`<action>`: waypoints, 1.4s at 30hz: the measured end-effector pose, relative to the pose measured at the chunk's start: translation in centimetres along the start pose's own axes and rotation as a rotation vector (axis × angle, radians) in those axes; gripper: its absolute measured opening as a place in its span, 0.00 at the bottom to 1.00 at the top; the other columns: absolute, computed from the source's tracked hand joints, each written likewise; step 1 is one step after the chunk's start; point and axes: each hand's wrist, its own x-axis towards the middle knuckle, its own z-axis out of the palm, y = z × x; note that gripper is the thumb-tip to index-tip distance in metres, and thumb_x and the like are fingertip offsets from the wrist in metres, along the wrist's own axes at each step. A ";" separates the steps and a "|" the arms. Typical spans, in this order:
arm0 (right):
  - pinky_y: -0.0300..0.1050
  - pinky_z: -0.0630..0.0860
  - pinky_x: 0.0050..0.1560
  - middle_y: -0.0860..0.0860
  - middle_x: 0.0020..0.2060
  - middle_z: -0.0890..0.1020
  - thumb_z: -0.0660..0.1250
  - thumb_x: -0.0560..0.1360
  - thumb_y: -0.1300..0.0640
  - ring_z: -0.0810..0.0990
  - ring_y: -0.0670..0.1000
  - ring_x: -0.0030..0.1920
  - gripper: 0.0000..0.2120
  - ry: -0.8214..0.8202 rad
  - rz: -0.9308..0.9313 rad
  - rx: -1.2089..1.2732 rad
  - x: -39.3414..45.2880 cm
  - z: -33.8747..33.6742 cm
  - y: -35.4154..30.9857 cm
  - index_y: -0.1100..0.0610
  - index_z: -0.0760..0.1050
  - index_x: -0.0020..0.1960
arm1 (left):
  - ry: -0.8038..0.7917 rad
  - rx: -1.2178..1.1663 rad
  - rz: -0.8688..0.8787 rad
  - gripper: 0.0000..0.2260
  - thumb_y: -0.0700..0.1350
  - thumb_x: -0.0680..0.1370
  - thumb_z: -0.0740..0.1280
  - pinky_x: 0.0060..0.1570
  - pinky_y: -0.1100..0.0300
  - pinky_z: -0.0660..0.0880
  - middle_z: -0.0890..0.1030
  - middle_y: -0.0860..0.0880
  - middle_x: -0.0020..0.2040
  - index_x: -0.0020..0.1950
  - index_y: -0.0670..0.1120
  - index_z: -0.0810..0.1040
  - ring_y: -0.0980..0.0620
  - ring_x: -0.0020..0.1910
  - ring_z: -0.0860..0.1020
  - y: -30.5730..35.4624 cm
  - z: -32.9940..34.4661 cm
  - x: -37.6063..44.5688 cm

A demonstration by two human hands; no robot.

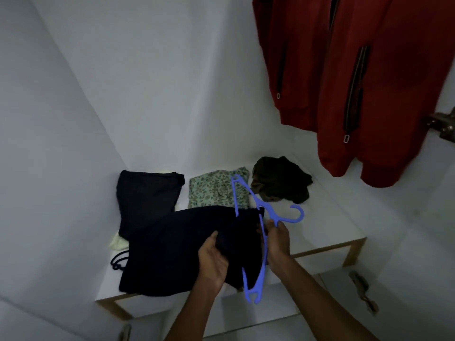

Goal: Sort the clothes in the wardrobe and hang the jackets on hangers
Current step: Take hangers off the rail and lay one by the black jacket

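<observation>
Inside the white wardrobe, at lower centre, the left hand [213, 259] grips the dark jacket [177, 252] while the right hand [278, 238] holds the blue hanger [256, 232], seemingly to thread it in.

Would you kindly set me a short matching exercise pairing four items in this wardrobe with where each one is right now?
Items:
1. blue hanger
2. red jacket
3. green patterned cloth
4. dark olive garment

Places:
A. folded on the shelf, between two dark garments
B. hanging at upper right
C. gripped by the right hand
D. crumpled at the shelf's back right

Pairs: 1-C, 2-B, 3-A, 4-D
</observation>
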 end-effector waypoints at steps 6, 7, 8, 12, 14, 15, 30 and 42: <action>0.60 0.81 0.59 0.51 0.52 0.87 0.61 0.85 0.55 0.86 0.53 0.52 0.13 -0.123 -0.001 -0.006 0.1 0.4 1.2 0.57 0.78 0.65 | 0.060 0.067 -0.170 0.24 0.55 0.82 0.61 0.63 0.43 0.75 0.82 0.38 0.63 0.70 0.40 0.77 0.37 0.64 0.78 2.8 -3.6 1.0; 0.59 0.80 0.59 0.51 0.53 0.87 0.61 0.85 0.55 0.85 0.53 0.54 0.13 -0.152 -0.002 0.006 -0.1 0.2 1.4 0.56 0.78 0.65 | 0.043 0.091 -0.211 0.26 0.58 0.81 0.63 0.67 0.42 0.73 0.81 0.37 0.64 0.69 0.39 0.78 0.36 0.65 0.78 3.4 -3.9 1.2; 0.58 0.80 0.59 0.51 0.54 0.87 0.61 0.85 0.55 0.85 0.53 0.54 0.13 -0.170 -0.003 0.012 -0.5 0.0 1.3 0.56 0.77 0.66 | 0.011 0.129 -0.249 0.29 0.62 0.80 0.65 0.70 0.41 0.71 0.81 0.36 0.65 0.69 0.39 0.79 0.36 0.66 0.78 3.9 -3.9 1.3; 0.48 0.81 0.49 0.50 0.53 0.86 0.60 0.85 0.55 0.85 0.51 0.53 0.13 -0.194 -0.057 0.021 -1.2 -0.4 1.1 0.55 0.76 0.67 | -0.060 0.667 -0.213 0.20 0.54 0.78 0.73 0.64 0.46 0.78 0.86 0.41 0.57 0.63 0.42 0.83 0.42 0.58 0.84 4.9 -2.6 1.4; 0.42 0.80 0.45 0.48 0.52 0.85 0.60 0.86 0.56 0.85 0.48 0.50 0.11 -0.185 -0.083 0.025 -1.7 -0.6 1.0 0.53 0.76 0.65 | -0.042 0.924 -0.086 0.16 0.46 0.77 0.75 0.53 0.52 0.83 0.87 0.43 0.51 0.62 0.41 0.83 0.45 0.50 0.86 4.5 -2.0 1.6; 0.42 0.79 0.44 0.48 0.52 0.85 0.60 0.86 0.56 0.85 0.47 0.50 0.09 -0.178 -0.091 0.028 -1.9 -0.8 1.0 0.51 0.76 0.63 | -0.038 0.984 -0.015 0.15 0.44 0.78 0.74 0.50 0.55 0.83 0.87 0.44 0.50 0.62 0.40 0.82 0.46 0.49 0.86 4.2 -1.8 1.7; 0.51 0.82 0.37 0.56 0.48 0.88 0.56 0.87 0.54 0.85 0.56 0.42 0.15 -0.158 -0.063 0.044 -1.3 -0.3 0.3 0.56 0.71 0.70 | 0.056 0.460 0.313 0.11 0.43 0.85 0.62 0.48 0.53 0.83 0.86 0.45 0.55 0.65 0.47 0.79 0.47 0.52 0.85 10.4 -1.6 2.3; 0.52 0.83 0.33 0.59 0.44 0.87 0.54 0.87 0.50 0.87 0.62 0.39 0.19 -0.211 0.068 -0.034 -3.0 1.7 3.4 0.58 0.64 0.75 | 0.287 1.038 0.444 0.24 0.34 0.82 0.61 0.68 0.51 0.73 0.72 0.47 0.72 0.76 0.51 0.66 0.46 0.70 0.73 12.6 -15.2 1.5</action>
